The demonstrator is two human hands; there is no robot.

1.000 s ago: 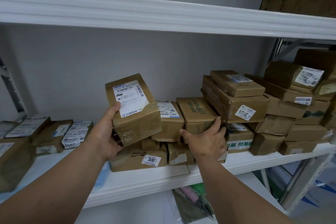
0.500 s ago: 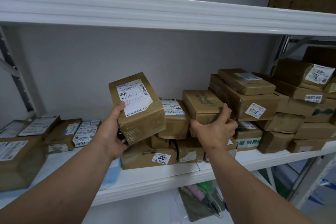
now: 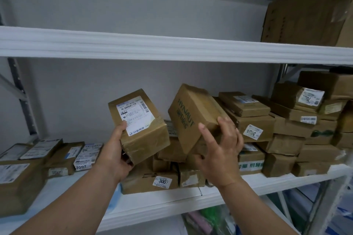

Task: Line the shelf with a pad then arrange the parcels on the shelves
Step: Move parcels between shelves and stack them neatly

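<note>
My left hand (image 3: 114,150) grips a taped brown parcel with a white shipping label (image 3: 140,126), held tilted above the middle shelf (image 3: 172,202). My right hand (image 3: 219,149) holds a second brown parcel printed HYNAUT (image 3: 193,114), lifted and tipped up on its end over the pile. Below both lies a flat parcel with a "300" sticker (image 3: 150,179). A pale blue pad (image 3: 114,198) shows on the shelf under my left forearm, mostly hidden.
Stacked brown parcels (image 3: 286,129) fill the shelf's right side. More labelled parcels (image 3: 51,156) lie at the left, with a large one (image 3: 17,183) at the left front. The upper shelf (image 3: 172,47) carries a big carton (image 3: 305,11) at the right.
My right hand has lifted the HYNAUT parcel off the pile and tipped it upward. My left hand still holds the labelled parcel, slightly higher. The camera has tilted up.
</note>
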